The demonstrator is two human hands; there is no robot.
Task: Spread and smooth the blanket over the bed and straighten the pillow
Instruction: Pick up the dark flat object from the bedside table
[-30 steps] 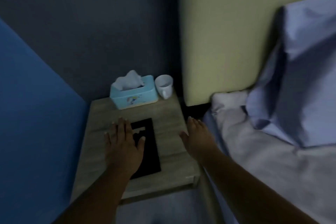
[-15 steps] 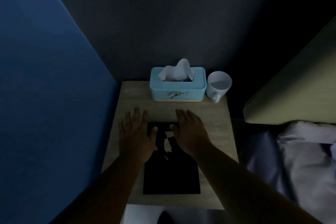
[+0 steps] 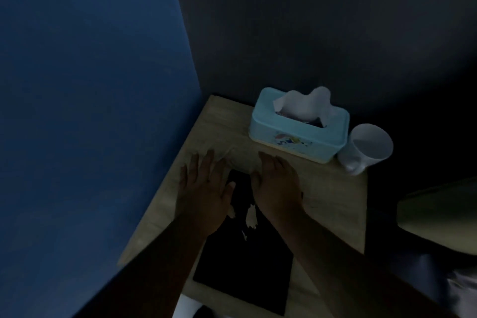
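Note:
My left hand (image 3: 204,190) lies flat, palm down, fingers spread, on the wooden bedside table (image 3: 333,204). Beside it, my right hand (image 3: 277,184) also rests flat and palm down. Both hands partly cover a black flat object (image 3: 245,266) on the tabletop and hold nothing. Only a pale grey corner of the bed covering (image 3: 464,292) shows at the lower right edge. The pillow is out of view.
A light blue tissue box (image 3: 296,134) with a tissue sticking out stands at the back of the table, with a white cup (image 3: 366,150) to its right. A blue wall (image 3: 90,111) is on the left. The yellowish headboard (image 3: 438,217) is at right.
The view swung left, away from the bed and pillow, onto the bedside table. My right hand moved from the table's right edge to beside my left hand, over the black object.

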